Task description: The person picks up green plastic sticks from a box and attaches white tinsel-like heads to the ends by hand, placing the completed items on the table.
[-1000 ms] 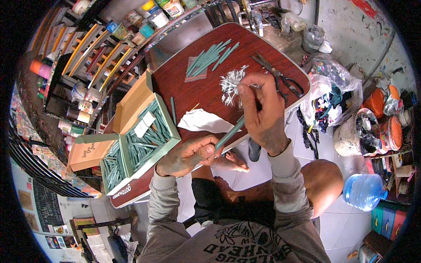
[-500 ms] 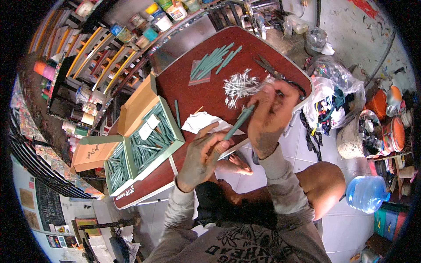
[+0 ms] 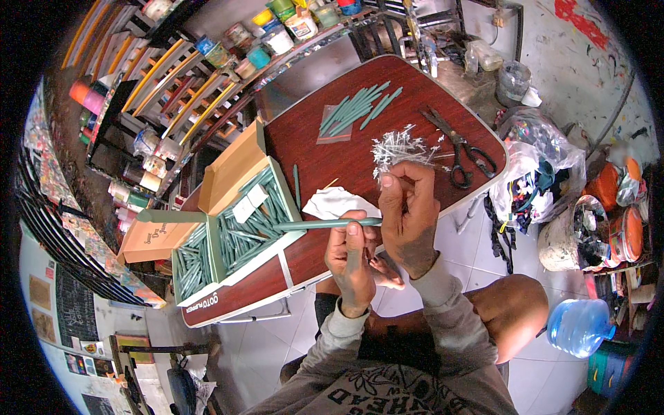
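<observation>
Reddish-brown wooden desk (image 3: 332,155): both hands, left hand (image 3: 351,259) and right hand (image 3: 409,211), pinch one long green stick (image 3: 325,224); finished green sticks (image 3: 356,108) lie at the far edge, many more fill the open cardboard box (image 3: 235,221).

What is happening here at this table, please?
A seated person holds one long green stick level between both hands above the near edge of a dark red table. The left hand grips it from below, the right hand pinches its end. An open cardboard box of similar sticks stands to the left. A loose pile of sticks, a bunch of thin white wires and scissors lie further back.
</observation>
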{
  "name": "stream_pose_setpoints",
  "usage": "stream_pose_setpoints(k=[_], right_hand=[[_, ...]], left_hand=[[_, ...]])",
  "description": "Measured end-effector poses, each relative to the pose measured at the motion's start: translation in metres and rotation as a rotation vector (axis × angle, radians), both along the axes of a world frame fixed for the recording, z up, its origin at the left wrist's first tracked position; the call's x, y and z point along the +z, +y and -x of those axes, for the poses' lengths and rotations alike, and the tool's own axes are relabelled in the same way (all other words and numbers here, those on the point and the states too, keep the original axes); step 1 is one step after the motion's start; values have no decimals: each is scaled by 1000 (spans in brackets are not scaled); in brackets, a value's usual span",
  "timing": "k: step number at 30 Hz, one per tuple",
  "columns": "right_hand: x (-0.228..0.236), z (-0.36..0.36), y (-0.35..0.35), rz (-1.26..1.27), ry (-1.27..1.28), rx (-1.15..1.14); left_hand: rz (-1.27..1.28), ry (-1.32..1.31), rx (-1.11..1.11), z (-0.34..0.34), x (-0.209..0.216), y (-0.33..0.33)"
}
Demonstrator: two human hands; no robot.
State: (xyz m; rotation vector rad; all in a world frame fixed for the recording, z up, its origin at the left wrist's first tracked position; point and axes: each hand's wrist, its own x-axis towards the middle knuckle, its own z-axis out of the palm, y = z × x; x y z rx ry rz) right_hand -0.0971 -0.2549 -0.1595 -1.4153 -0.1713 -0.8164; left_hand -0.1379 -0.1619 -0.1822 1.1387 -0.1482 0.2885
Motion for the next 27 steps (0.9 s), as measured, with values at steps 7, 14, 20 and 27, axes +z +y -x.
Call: stream_pose_setpoints(k=[7,14,20,27], right_hand=[[0,-4,-3,402,-132,-205],[-7,-9,-10,462,-281,-246],[-6,1,9,-141,177,-13],[-12,-13,-14,-170,123,35]], left_hand=[[83,158,-60,5,11,-15],[199,186,-15,-12,18,18],[24,-145,-24,-20,17,22],[21,-132,-145,-79,34,60]])
